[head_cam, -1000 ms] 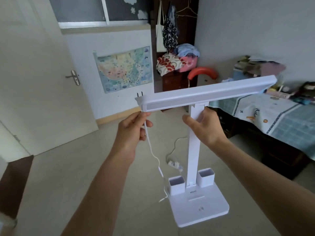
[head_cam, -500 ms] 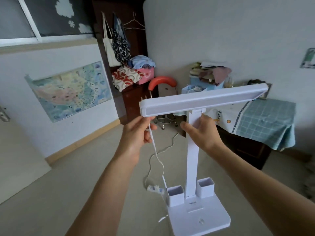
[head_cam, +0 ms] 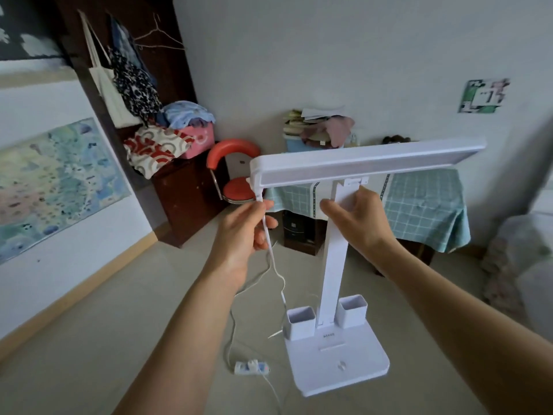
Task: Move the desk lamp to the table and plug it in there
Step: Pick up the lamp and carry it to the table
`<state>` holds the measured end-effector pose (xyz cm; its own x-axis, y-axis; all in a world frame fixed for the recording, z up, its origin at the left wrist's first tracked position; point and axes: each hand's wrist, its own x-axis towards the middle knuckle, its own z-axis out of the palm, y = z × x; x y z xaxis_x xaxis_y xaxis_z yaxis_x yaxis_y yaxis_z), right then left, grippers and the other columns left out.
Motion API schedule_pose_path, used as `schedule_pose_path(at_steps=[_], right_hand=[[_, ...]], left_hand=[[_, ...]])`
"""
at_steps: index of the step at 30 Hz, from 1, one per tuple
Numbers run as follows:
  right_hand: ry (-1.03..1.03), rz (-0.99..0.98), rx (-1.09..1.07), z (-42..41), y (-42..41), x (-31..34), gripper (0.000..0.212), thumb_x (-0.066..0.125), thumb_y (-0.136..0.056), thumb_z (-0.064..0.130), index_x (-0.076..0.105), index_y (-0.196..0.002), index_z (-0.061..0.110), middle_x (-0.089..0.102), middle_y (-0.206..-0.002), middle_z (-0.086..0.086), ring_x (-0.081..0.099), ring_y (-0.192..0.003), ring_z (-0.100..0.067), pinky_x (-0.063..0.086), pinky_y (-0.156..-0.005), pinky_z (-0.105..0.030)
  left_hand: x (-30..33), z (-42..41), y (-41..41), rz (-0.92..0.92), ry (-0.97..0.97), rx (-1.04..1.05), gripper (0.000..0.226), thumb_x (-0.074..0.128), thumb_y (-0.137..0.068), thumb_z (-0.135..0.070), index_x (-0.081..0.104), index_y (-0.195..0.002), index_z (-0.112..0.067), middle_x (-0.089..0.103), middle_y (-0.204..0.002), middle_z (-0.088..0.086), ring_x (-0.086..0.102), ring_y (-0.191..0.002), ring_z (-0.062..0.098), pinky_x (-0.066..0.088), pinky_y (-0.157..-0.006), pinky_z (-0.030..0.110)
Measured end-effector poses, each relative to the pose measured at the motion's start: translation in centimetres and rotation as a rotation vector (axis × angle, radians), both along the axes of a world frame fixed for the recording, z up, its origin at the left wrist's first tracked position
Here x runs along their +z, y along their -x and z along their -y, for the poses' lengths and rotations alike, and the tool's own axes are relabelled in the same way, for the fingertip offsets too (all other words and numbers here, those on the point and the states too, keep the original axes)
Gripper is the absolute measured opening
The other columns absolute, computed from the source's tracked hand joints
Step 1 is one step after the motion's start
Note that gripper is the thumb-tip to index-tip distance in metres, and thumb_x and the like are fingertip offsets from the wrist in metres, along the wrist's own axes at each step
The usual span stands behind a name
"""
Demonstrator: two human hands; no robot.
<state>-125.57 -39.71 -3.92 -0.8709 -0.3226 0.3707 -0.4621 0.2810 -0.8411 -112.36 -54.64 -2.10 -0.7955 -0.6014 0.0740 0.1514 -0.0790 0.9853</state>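
Carrying the desk lamp (head_cam: 335, 259) off the floor, the person has it upright in mid-air, with the cloth-covered counter (head_cam: 425, 205) well ahead by the far wall. It looks a light, stiff plastic thing, top-heavy under that long head, so I'd say the post just below the head is the sensible place to grip. The right hand (head_cam: 356, 217) is wrapped closed around that post. The left hand (head_cam: 248, 232) is pinched shut on the thin cord (head_cam: 273, 259) near the head's end (limp stuff, likely to snag), which trails down toward a power strip (head_cam: 252, 367) on the floor.
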Motion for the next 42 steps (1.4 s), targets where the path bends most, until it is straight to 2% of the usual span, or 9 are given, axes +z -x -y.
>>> schedule_pose_path(at_steps=[3, 8, 13, 18, 25, 29, 33, 37, 42], right_hand=[[-0.005, 0.009, -0.047, -0.5, 2.4, -0.4, 0.038, 0.065, -0.072, 0.046, 0.051, -0.062, 0.012, 0.051, -0.053, -0.003, 0.043, -0.046, -0.02, 0.04, -0.051, -0.034], [-0.008, 0.016, -0.131, -1.9, 7.7, -1.2, 0.055, 0.062, -0.066, 0.056, 0.063, -0.075, 0.001, 0.067, -0.066, -0.012, 0.059, -0.057, -0.026, 0.05, -0.055, -0.039], [-0.016, 0.007, -0.17, -4.4, 13.7, -1.0, 0.036, 0.068, -0.074, 0.038, 0.059, -0.076, 0.003, 0.063, -0.063, -0.009, 0.056, -0.057, -0.022, 0.048, -0.056, -0.039], [-0.027, 0.017, -0.178, -7.9, 21.8, -0.9, 0.031, 0.069, -0.073, 0.039, 0.061, -0.078, 0.01, 0.067, -0.069, -0.004, 0.062, -0.063, -0.021, 0.052, -0.059, -0.04], [-0.07, -0.004, -0.188, -14.1, 33.0, 0.4, 0.031, 0.069, -0.078, 0.036, 0.054, -0.065, 0.012, 0.047, -0.055, -0.007, 0.041, -0.049, -0.019, 0.039, -0.052, -0.035], [-0.096, -0.033, -0.214, -16.6, 38.7, 0.2, 0.037, 0.068, -0.076, 0.041, 0.044, -0.06, 0.017, 0.046, -0.054, -0.002, 0.039, -0.047, -0.019, 0.036, -0.05, -0.03], [-0.079, -0.05, -0.238, -18.7, 43.4, 0.0, 0.039, 0.059, -0.065, 0.057, 0.046, -0.061, 0.02, 0.049, -0.054, 0.0, 0.043, -0.048, -0.019, 0.04, -0.051, -0.031], [-0.062, -0.072, -0.296, -20.4, 48.4, -0.5, 0.043, 0.06, -0.064, 0.06, 0.046, -0.06, 0.02, 0.048, -0.054, 0.0, 0.043, -0.049, -0.02, 0.04, -0.053, -0.032], [-0.068, -0.092, -0.347, -21.1, 54.8, -0.3, 0.041, 0.07, -0.074, 0.045, 0.042, -0.06, 0.019, 0.045, -0.054, 0.001, 0.041, -0.051, -0.019, 0.037, -0.055, -0.03]], left_hand=[[-0.5, 0.1, 2.7, 0.002, -0.009, -0.043, 0.018, 0.054, -0.094, -0.02, 0.071, -0.092, -0.017, 0.063, -0.063, 0.0, 0.037, -0.046, 0.009, 0.04, -0.051, 0.023], [-0.9, -0.4, 8.3, -0.002, -0.018, -0.09, 0.018, 0.054, -0.094, -0.019, 0.071, -0.091, -0.017, 0.064, -0.062, -0.001, 0.038, -0.045, 0.008, 0.042, -0.046, 0.02], [-1.5, -2.4, 15.9, -0.003, -0.036, -0.131, 0.018, 0.055, -0.093, -0.021, 0.073, -0.09, -0.018, 0.065, -0.062, -0.002, 0.037, -0.045, 0.009, 0.04, -0.05, 0.022], [-1.8, -5.9, 24.8, 0.023, -0.071, -0.14, 0.017, 0.057, -0.092, -0.022, 0.073, -0.089, -0.018, 0.064, -0.067, 0.001, 0.037, -0.046, 0.009, 0.039, -0.055, 0.025], [-0.9, -10.1, 36.1, 0.07, -0.002, -0.116, 0.019, 0.055, -0.094, -0.025, 0.073, -0.092, -0.02, 0.068, -0.071, 0.0, 0.041, -0.046, 0.009, 0.046, -0.054, 0.025], [-0.5, -12.5, 41.4, 0.075, 0.006, -0.136, 0.02, 0.054, -0.095, -0.024, 0.072, -0.09, -0.018, 0.066, -0.066, -0.002, 0.041, -0.047, 0.009, 0.047, -0.049, 0.022], [-0.3, -13.7, 46.8, 0.066, 0.037, -0.154, 0.021, 0.052, -0.096, -0.024, 0.071, -0.089, -0.017, 0.067, -0.064, -0.004, 0.046, -0.049, 0.013, 0.047, -0.059, 0.029], [-0.1, -14.4, 52.5, 0.021, 0.035, -0.156, 0.024, 0.05, -0.097, -0.021, 0.069, -0.083, -0.017, 0.069, -0.072, 0.003, 0.057, -0.055, 0.016, 0.054, -0.072, 0.034], [0.5, -14.7, 60.1, -0.066, 0.056, -0.214, 0.024, 0.045, -0.1, -0.019, 0.064, -0.086, -0.015, 0.072, -0.076, -0.001, 0.069, -0.066, 0.012, 0.058, -0.078, 0.029]])
